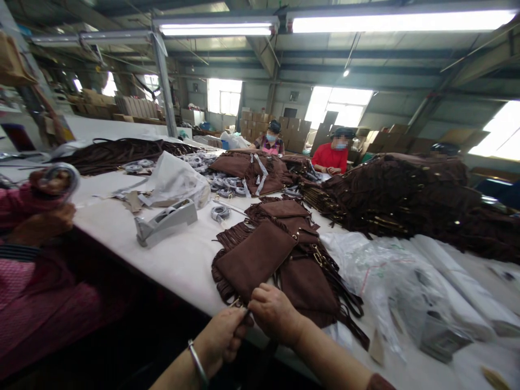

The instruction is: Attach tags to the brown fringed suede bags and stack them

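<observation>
My left hand (227, 331), with a bangle on its wrist, is closed in a pinch at the table's front edge. Against it, my right hand (276, 313) is also closed, its fingertips meeting the left ones. A short piece of dark brown strap (247, 313) shows between them; the fingers cover most of it. Just beyond lies a brown fringed bag (257, 259), a gold-coloured metal clasp at its near corner beside my left fingers. It overlaps another brown bag (309, 284) on the right, and a further brown bag (286, 208) lies behind.
A grey tape dispenser (166, 222) and a wrapped strap coil (220, 213) stand left on the white table (179, 271). Clear plastic bags (382, 287) lie right, before a tall heap of brown bags (390, 189). A person (24, 271) sits left; others work across the table.
</observation>
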The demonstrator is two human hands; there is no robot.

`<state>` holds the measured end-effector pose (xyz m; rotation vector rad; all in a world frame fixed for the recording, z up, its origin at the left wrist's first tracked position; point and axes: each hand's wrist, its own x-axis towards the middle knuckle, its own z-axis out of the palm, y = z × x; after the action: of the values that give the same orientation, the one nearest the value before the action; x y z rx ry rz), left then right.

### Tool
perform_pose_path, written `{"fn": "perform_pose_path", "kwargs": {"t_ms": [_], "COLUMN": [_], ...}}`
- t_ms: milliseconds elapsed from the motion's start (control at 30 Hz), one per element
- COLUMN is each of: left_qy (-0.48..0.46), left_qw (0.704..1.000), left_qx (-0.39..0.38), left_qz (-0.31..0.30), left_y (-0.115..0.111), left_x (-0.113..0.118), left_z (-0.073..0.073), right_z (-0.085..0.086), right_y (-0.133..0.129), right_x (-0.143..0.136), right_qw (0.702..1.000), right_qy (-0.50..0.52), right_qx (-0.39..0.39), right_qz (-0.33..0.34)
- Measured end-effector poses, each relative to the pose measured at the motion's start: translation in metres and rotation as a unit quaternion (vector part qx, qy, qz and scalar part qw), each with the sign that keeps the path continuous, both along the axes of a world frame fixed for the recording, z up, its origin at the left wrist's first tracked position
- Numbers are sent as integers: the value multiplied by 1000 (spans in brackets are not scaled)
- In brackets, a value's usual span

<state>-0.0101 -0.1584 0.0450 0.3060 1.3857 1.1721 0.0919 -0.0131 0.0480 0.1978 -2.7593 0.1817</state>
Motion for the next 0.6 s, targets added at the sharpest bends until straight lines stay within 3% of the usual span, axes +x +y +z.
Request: {"fn": "perform_pose_path", "kwargs": {"t_ms": [167, 267, 400, 500, 600], "left_qy": [20, -16, -120, -147, -74], "left_qw": [999, 999, 993, 988, 997], "left_qx": [-4, 4, 1, 6, 0], "left_qz": [-35, -46, 6, 57, 28], "left_y": [5, 8, 9, 7, 11], "left_x": [-4, -7, -7, -7, -9], "left_z": [6, 8, 5, -7, -31], "right_z": [-3, -4, -5, -9, -15], "right_y": [-3, -3, -2, 0, 3], "right_x": [2, 3, 6, 5, 3], "right_qw": [1000, 999, 999, 998, 997], "right_qy": [19, 21, 28, 32, 30], "right_qx": [15, 27, 39, 58, 75], "right_qz": [-4, -14, -22, -18, -21]}}
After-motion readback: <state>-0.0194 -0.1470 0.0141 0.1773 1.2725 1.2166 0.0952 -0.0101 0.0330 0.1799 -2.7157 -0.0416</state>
